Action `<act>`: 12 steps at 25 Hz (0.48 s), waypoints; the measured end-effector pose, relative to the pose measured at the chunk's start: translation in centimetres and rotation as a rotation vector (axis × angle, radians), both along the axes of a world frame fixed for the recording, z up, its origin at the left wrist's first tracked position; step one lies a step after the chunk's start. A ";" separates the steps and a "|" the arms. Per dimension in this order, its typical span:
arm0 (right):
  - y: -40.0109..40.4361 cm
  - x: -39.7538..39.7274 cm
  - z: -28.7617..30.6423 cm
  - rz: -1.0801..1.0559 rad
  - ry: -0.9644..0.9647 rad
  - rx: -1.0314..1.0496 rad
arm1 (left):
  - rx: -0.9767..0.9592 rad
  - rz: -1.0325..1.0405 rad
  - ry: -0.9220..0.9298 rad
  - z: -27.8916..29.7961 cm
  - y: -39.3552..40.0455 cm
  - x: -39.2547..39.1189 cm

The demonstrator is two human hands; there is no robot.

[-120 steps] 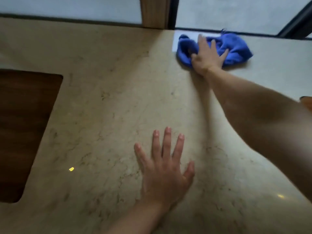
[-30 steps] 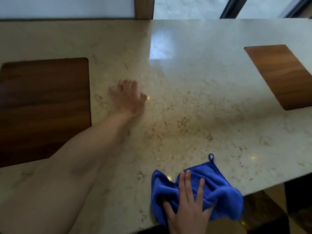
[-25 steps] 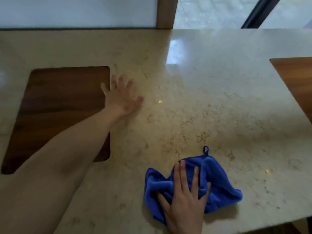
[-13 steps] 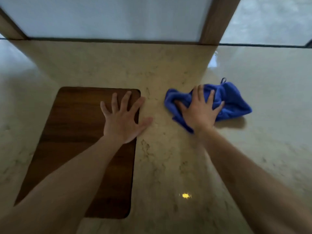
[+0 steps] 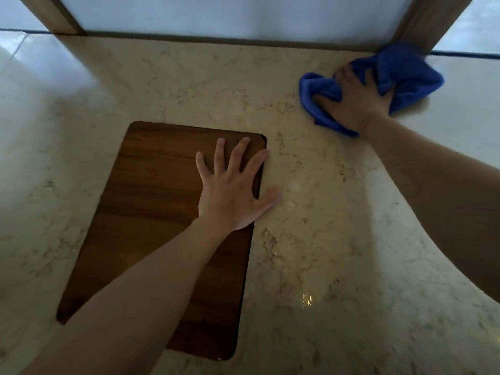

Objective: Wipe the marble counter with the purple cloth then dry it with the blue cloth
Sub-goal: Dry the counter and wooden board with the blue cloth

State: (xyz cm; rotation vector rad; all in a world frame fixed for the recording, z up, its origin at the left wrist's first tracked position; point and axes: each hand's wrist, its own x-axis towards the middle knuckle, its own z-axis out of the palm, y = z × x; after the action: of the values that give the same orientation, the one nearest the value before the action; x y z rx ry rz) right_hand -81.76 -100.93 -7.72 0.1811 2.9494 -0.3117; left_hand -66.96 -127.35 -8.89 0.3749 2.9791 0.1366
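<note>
Domestic or hospitality interior, exact type uncertain: a polished marble counter (image 5: 311, 226) with an inlaid wooden panel (image 5: 151, 212) at 8 o'clock met wood-framed frosted glass panes (image 5: 230, 14) at 12 o'clock.

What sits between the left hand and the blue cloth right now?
Nothing: in the head view only bare marble counter separates the left hand, flat on the wood inlay, from the blue cloth under the right hand.

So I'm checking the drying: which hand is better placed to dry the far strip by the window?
Right hand: it already grips the crumpled blue cloth there. Left hand lies flat on the brown wooden inset panel.
</note>
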 end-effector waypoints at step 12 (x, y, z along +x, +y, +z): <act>-10.1 33.4 0.6 0.197 0.026 -0.029 | 0.238 0.024 0.078 0.2 -0.5 0.2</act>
State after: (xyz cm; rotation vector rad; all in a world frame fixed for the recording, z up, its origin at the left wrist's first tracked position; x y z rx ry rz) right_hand -48.36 -111.07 -7.13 -0.1176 2.9547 -0.3301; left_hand -66.80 -127.86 -8.68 0.3786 3.0522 0.4930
